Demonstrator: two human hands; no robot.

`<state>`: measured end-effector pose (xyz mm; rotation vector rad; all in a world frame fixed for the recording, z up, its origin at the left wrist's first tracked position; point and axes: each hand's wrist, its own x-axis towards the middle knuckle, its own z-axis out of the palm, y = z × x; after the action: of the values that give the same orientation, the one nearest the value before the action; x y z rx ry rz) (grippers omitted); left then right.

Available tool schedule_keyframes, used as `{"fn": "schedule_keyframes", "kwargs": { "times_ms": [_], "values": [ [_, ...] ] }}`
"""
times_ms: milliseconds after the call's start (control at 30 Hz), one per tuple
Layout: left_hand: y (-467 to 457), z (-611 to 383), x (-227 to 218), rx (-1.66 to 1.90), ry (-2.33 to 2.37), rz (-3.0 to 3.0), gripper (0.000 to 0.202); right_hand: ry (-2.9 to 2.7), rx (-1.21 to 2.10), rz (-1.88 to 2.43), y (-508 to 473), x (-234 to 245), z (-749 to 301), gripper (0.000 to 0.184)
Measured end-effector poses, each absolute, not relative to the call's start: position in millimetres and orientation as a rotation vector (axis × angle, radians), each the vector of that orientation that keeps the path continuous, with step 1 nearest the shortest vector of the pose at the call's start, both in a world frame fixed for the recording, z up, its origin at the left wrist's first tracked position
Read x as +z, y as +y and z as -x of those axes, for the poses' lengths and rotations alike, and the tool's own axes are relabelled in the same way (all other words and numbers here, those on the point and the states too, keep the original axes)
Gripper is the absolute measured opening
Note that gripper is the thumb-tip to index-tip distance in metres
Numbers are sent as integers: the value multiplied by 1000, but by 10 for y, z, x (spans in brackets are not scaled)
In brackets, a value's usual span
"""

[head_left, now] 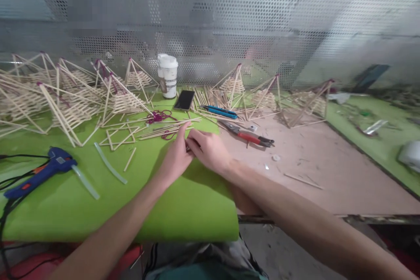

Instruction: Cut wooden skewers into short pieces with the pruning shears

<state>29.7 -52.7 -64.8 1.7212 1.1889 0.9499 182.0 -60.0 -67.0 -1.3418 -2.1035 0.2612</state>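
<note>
My left hand (177, 154) and my right hand (211, 151) meet above the green mat (187, 218), fingers closed against each other. Whatever may be between them is hidden by the fingers. Just beyond lie thin wooden sticks (160, 131) and a tangle of purple cord (160, 116). A flat star-shaped stick frame (122, 135) rests left of my left hand. To the right of my right hand are red-handled pliers (247, 135), with a blue cutter knife (220, 112) behind them.
Stick pyramids (67, 113) crowd the back left; several stand at the back right (305, 105). A blue glue gun (54, 168) with its cable lies left, near a glue stick (110, 164). A white cup (169, 76) and a phone (184, 100) stand before the perforated metal screen (262, 17).
</note>
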Motion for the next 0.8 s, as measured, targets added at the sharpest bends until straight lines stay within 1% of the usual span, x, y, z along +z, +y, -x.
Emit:
{"fn": "schedule_keyframes", "kwargs": {
  "times_ms": [100,233,400,600,700,800],
  "values": [
    [-508,-279,-667,880,1243,-1839,91,-2196,248,1197,-599,-677,-1851,19],
    [-517,-232,-674,870,1197,-1839,88,-2269,291,1027,-606,-651,-1867,20],
    [-520,-225,-683,898,1227,-1892,90,-2259,474,924,-566,-605,-1873,8],
    [-512,-248,-698,866,1256,-1926,104,-2270,671,896,-535,-545,-1941,23],
    [-509,-262,-682,830,1257,-1932,109,-2268,811,891,-513,-556,-1967,25],
    [-481,-274,-692,768,1249,-1910,112,-2252,895,931,-488,-569,-1954,24]
  ]
}}
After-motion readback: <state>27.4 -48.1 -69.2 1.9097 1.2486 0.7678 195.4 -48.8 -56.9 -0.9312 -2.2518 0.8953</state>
